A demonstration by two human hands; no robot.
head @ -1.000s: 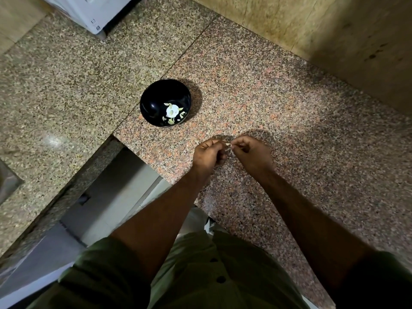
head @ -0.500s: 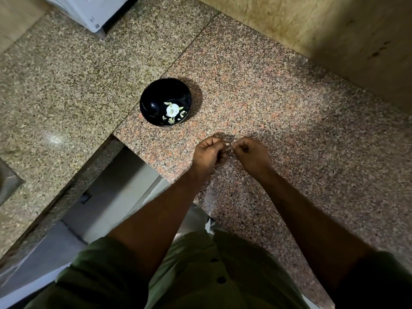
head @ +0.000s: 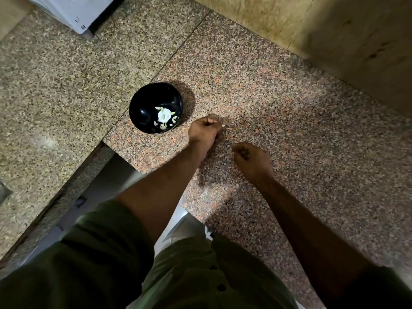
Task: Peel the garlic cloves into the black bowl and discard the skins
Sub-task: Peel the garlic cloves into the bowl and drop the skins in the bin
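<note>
The black bowl point(head: 145, 112) stands on the granite counter and holds a white garlic piece point(head: 163, 114) with several pale cloves and scraps around it. My left hand point(head: 204, 132) is just right of the bowl, fingers curled, with a small pale garlic clove point(head: 222, 125) showing at its fingertips. My right hand point(head: 250, 160) sits lower and to the right, fingers closed. What it holds, if anything, is hidden.
The speckled granite counter point(head: 289, 130) runs right to a tan wall point(head: 334, 41). A counter edge and a gap down to the floor point(head: 107, 181) lie below the bowl. A white appliance point(head: 75, 12) stands at the far left.
My hands were pinched together over the counter and have come apart. The left hand has moved up toward the bowl with the clove; the right hand stayed lower and to the right.
</note>
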